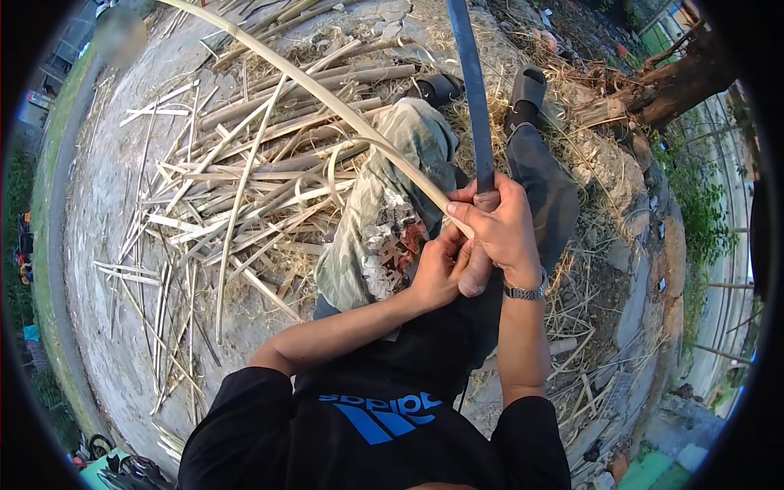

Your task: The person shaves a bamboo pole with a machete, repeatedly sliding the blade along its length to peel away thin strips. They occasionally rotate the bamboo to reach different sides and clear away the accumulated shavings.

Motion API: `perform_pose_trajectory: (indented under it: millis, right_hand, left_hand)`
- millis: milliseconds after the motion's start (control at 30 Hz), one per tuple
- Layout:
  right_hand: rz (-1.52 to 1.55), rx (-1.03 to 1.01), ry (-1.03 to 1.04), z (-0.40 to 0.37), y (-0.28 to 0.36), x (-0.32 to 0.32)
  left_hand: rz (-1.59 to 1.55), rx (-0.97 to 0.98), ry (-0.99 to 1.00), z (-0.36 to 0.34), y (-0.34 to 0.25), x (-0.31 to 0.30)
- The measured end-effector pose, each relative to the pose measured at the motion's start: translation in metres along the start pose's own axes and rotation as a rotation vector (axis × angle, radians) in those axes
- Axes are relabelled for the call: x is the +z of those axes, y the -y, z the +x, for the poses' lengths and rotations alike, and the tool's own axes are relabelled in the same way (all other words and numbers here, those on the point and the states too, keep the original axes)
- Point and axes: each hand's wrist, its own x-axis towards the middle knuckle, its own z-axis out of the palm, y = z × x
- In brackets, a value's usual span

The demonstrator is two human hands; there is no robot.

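Note:
My right hand, with a metal-band watch on its wrist, is wrapped round the wooden handle of a long knife. Its dark, straight blade points away from me. Under my right thumb runs the near end of a long, pale bamboo strip, which arches off to the upper left. My left hand is closed just below, its fingers pinched at that same end; the very tip is hidden between the hands. A pale, stained cloth covers my left leg beneath the strip.
Split bamboo pieces lie in a loose pile on the concrete to the left. Straw-like shavings litter the ground around my legs. A tree stump and rocks stand on the right. My dark sandals are ahead.

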Motion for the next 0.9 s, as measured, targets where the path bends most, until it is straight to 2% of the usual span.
perform_pose_trajectory:
  millis: [67, 133, 167, 200, 267, 333, 400, 433, 467, 500, 600, 667, 733, 800, 833, 867, 900]
  right_hand:
    - [-0.106, -0.05, 0.02, -0.002, -0.011, -0.007]
    - [-0.098, 0.006, 0.033, -0.012, -0.015, -0.013]
    - [-0.126, 0.002, 0.011, -0.018, -0.02, -0.019]
    - [-0.153, -0.003, -0.013, -0.021, -0.024, -0.026]
    - [-0.173, 0.017, -0.01, -0.025, -0.022, -0.052]
    - [-0.259, -0.074, -0.082, -0.027, -0.041, -0.091]
    - [-0.274, -0.024, -0.035, -0.023, -0.035, -0.123]
    - [-0.339, -0.019, -0.001, -0.019, -0.03, -0.133]
    - [-0.405, -0.015, 0.027, -0.017, -0.022, -0.142]
    - [-0.408, -0.008, -0.013, -0.015, -0.022, -0.145]
    - [-0.501, -0.019, -0.121, -0.008, -0.029, -0.131]
    - [-0.831, -0.304, -0.403, -0.008, -0.038, -0.11]
    - [-0.893, -0.528, -0.581, -0.016, -0.031, -0.085]
    - [-0.674, -0.519, -0.632, -0.025, -0.028, -0.062]
    - [-0.726, -0.576, -0.608, -0.033, -0.022, -0.057]
    - [-0.476, -0.593, -0.608, -0.034, -0.023, -0.041]
    - [-0.339, -0.455, -0.47, -0.044, -0.019, -0.033]
  left_hand:
    - [-0.025, -0.026, -0.046, 0.0, -0.013, 0.003]
    - [0.384, -0.171, 0.257, -0.005, -0.022, -0.01]
    - [0.495, -0.184, 0.421, -0.007, -0.06, -0.014]
    - [0.492, -0.201, 0.426, -0.014, -0.087, -0.021]
    - [0.613, -0.102, 0.723, -0.03, -0.125, -0.042]
    - [0.731, 0.336, 0.362, -0.033, -0.145, -0.075]
    - [1.178, 0.675, -0.117, -0.016, -0.161, -0.13]
    - [1.529, 0.665, -0.245, -0.01, -0.173, -0.158]
    - [1.731, 0.544, -0.298, -0.007, -0.183, -0.181]
    - [1.767, 0.481, -0.306, -0.005, -0.184, -0.198]
    - [1.844, 0.369, -0.095, 0.002, -0.173, -0.22]
    - [1.74, 0.176, -0.151, -0.005, -0.161, -0.241]
    - [1.616, 0.046, -0.118, -0.011, -0.169, -0.22]
    - [1.537, -0.005, -0.035, -0.018, -0.169, -0.201]
    - [1.442, -0.068, -0.047, -0.023, -0.164, -0.196]
    - [1.341, -0.133, -0.058, -0.028, -0.159, -0.191]
    - [1.246, -0.15, -0.059, -0.031, -0.156, -0.18]
